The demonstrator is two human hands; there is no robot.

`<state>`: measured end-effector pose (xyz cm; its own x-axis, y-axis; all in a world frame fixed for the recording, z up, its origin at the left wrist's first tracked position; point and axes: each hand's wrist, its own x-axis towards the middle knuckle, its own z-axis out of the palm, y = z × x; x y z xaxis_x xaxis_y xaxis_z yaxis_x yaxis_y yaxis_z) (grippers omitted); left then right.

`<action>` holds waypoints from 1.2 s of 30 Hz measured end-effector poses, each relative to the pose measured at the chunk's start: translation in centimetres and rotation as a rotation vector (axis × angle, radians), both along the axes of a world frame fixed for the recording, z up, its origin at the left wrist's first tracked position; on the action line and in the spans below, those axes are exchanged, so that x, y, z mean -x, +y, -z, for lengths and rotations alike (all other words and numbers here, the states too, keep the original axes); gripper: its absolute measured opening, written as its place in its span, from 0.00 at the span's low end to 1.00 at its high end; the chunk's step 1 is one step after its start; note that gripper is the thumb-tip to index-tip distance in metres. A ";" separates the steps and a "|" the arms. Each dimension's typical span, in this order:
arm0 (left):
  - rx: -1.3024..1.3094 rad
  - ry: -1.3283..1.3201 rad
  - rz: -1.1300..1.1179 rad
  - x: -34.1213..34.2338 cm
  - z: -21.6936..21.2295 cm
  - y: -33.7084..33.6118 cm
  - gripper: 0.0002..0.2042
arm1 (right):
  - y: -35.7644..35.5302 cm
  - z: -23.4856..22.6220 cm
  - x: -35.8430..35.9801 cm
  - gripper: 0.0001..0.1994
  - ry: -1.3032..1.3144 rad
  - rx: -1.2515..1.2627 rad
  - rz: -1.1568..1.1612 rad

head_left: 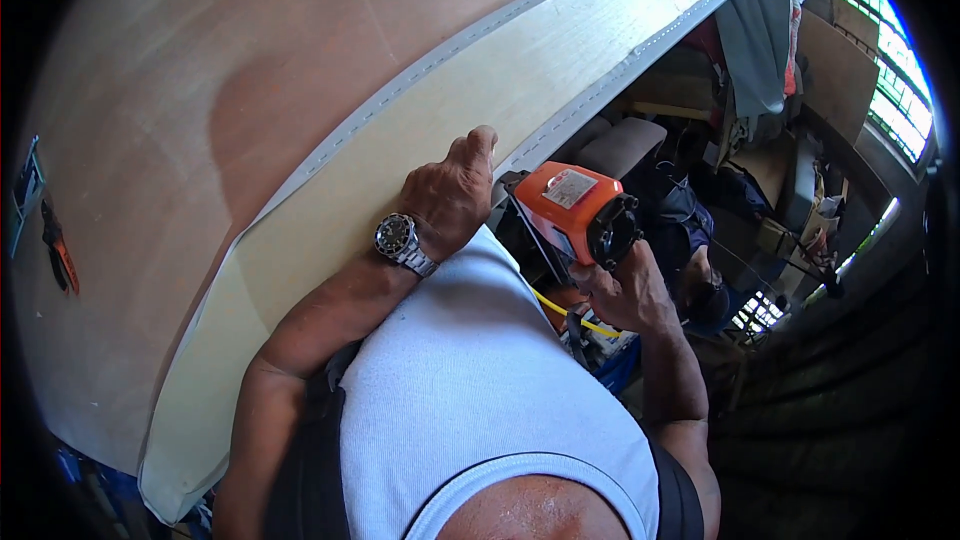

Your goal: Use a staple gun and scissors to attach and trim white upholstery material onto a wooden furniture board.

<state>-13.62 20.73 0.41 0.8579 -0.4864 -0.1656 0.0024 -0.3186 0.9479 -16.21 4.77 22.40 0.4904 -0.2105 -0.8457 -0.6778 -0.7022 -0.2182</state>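
Observation:
A long, curved pale board [420, 105] lies before me, with grey fabric [590, 100] folded over its edges and fixed by rows of staples. My left hand [450, 190], wearing a metal-band watch [397, 237], rests on the near edge with curled fingers gripping the fabric there; its fingertips are partly hidden. An orange staple gun [575, 205] is in my right hand [630, 290], which wraps round its handle. The gun's nose is close to the board's near edge, just right of my left hand. Whether it touches the board cannot be seen.
Beneath the board is a large brown wooden tabletop [140, 140]. Orange-handled pliers [60, 250] lie at its far left. A yellow hose [575, 315] runs below the gun. Another person [700, 280] is low on the right, among clutter. Grey cloth [755, 30] hangs at the back right.

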 end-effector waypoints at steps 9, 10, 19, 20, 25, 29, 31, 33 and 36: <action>-0.054 0.067 0.045 -0.3 -0.8 0.6 0.16 | 0.4 0.3 2.2 0.25 0.007 -0.016 0.083; -0.044 0.065 0.043 -0.4 -1.0 0.7 0.16 | -0.1 0.1 2.7 0.25 0.017 -0.013 0.115; -0.226 -0.060 0.240 -7.3 -2.2 3.0 0.15 | -11.0 -0.9 7.8 0.29 -0.124 0.109 -0.279; -0.269 -0.108 0.282 -8.7 -3.0 3.5 0.16 | -11.9 0.1 7.9 0.31 -0.223 0.150 -0.446; -0.521 -0.214 0.016 -10.9 -7.4 5.2 0.23 | -17.5 7.0 5.5 0.35 -0.215 0.317 -0.729; -0.835 -0.416 -0.129 -7.8 -7.8 4.4 0.29 | -22.9 12.4 2.5 0.33 -0.487 0.319 -0.969; -0.890 -0.402 -0.252 -8.7 -6.8 3.7 0.31 | -25.8 15.2 0.7 0.31 -0.594 0.315 -1.060; -0.951 -0.404 -0.337 -10.4 -5.7 2.7 0.34 | -28.4 18.2 -1.6 0.29 -0.675 0.310 -1.055; -1.055 -0.304 -0.390 -11.9 -4.5 2.4 0.35 | -31.3 22.4 -4.1 0.25 -0.782 0.256 -1.046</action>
